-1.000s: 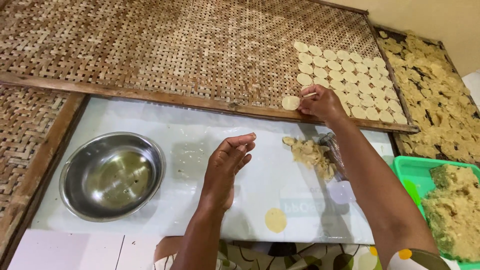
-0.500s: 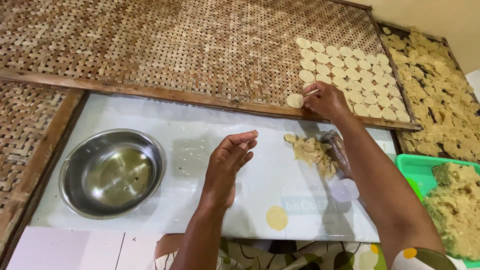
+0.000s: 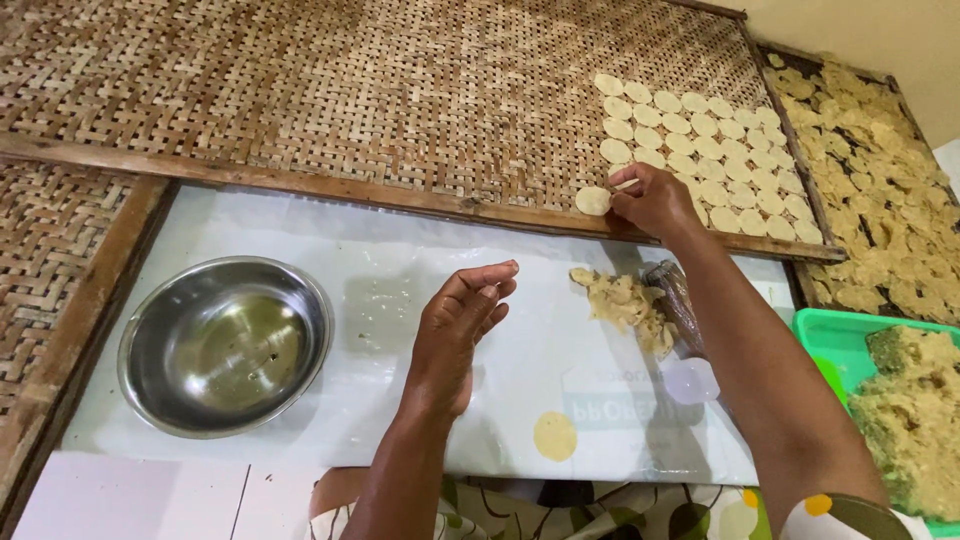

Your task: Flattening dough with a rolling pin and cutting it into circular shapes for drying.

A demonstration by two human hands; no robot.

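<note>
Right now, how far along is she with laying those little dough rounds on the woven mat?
Done: several rows of dough rounds fill the right end of the woven tray. In hand: the right hand sets one round at the edge; the left hand hovers empty. Left: most of the tray is bare, and dough scraps remain.

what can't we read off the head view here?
- Dark tool beside the dough scraps: the right forearm covers most of it, kind unclear.
- Green tray: cut off by the right and bottom edges.
- Right hand at the round dough disc: fingertips curl under, so held or just touched is unclear.
- Left hand: open, palm side hidden.
- Steel bowl: contents lost in glare.
</note>
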